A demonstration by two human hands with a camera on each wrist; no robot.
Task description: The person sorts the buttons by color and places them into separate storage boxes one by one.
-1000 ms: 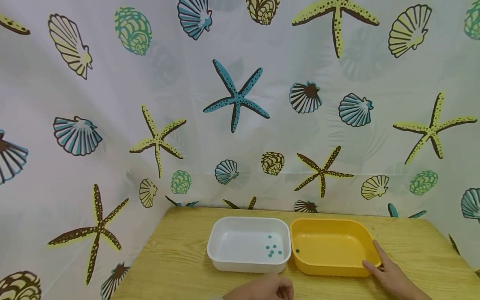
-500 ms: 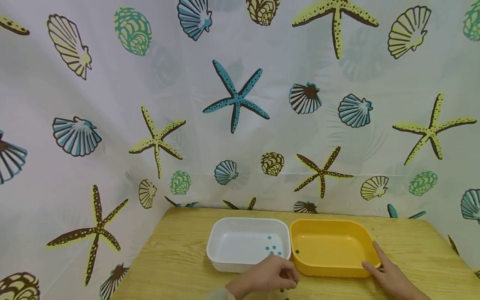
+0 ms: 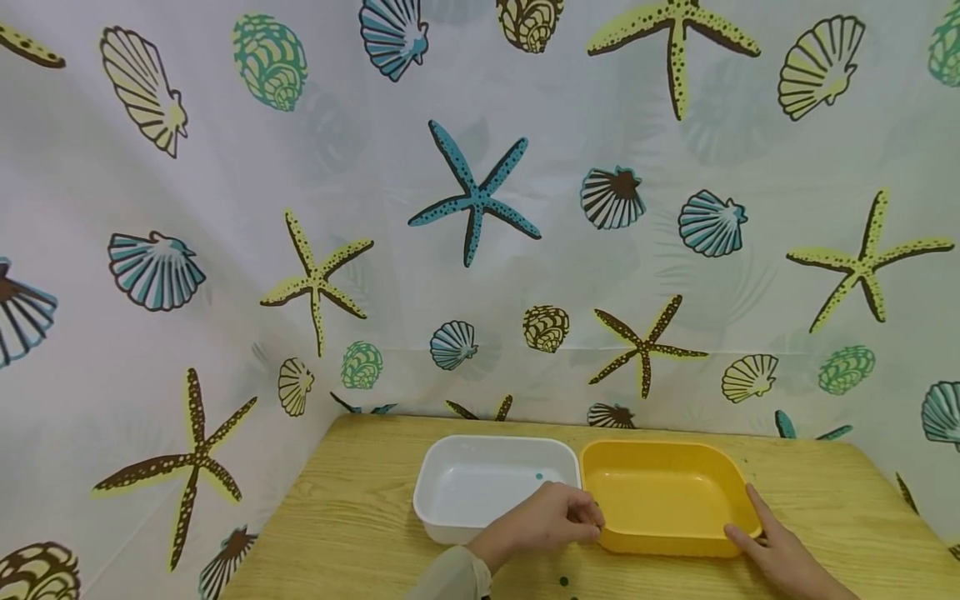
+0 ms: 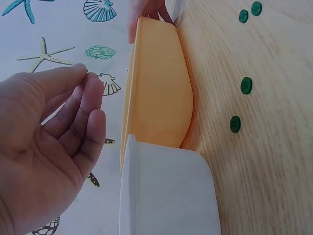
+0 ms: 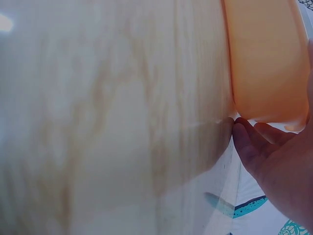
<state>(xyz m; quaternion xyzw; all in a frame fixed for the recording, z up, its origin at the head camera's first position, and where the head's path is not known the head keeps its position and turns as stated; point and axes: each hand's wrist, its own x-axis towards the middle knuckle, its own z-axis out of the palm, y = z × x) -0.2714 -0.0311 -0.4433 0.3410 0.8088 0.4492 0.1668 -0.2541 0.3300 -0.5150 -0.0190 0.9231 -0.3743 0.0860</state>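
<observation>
My left hand (image 3: pixel 551 518) hovers at the front where the white tray (image 3: pixel 457 533) and the yellow tray (image 3: pixel 675 542) meet. In the left wrist view its thumb and forefinger pinch a tiny dark edge, seemingly a green button (image 4: pixel 87 72), mostly covered by the fingertips. My right hand (image 3: pixel 787 552) holds the yellow tray's front right corner, thumb at the front and fingers along the side. Inside the white tray one teal button (image 3: pixel 539 477) shows; my left hand blocks the area around it.
Several green buttons (image 4: pixel 246 85) lie on the wooden table (image 3: pixel 337 517) before the trays. A curtain (image 3: pixel 510 283) printed with shells and starfish hangs behind the table and along both sides.
My left hand has come up from the table's front edge, over the loose buttons, to the yellow tray's near left corner. It now hides most teal buttons. The right hand stays put.
</observation>
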